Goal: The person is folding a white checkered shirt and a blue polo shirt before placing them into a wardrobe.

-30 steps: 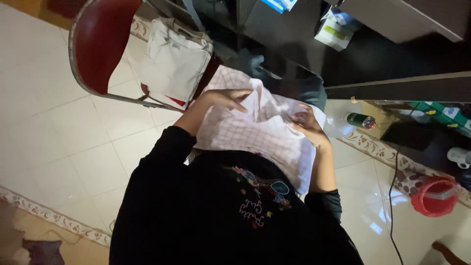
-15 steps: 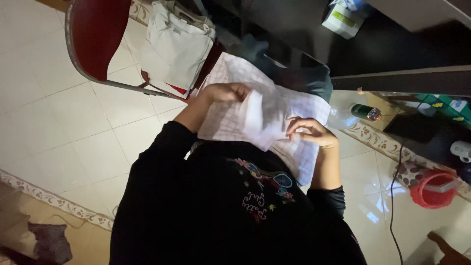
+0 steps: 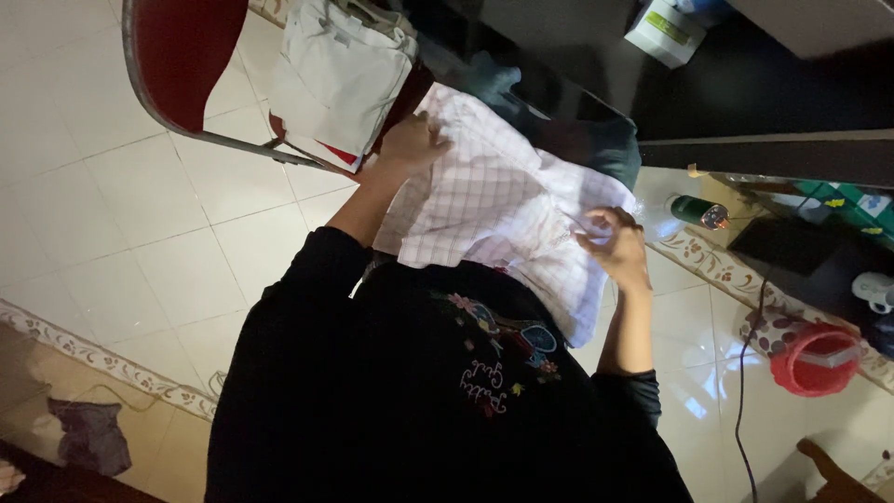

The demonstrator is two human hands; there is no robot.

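A pink checked cloth (image 3: 494, 210) lies across the person's lap at the centre of the frame; the left hand (image 3: 410, 144) presses its upper left edge, fingers closed on the fabric, just beside a red chair (image 3: 177, 65) bearing a folded white garment (image 3: 340, 79); the right hand (image 3: 615, 244) pinches the cloth's right edge; right of it a green bottle (image 3: 694, 211) lies on the tiled floor (image 3: 140, 233); a red bucket (image 3: 815, 359) stands lower right
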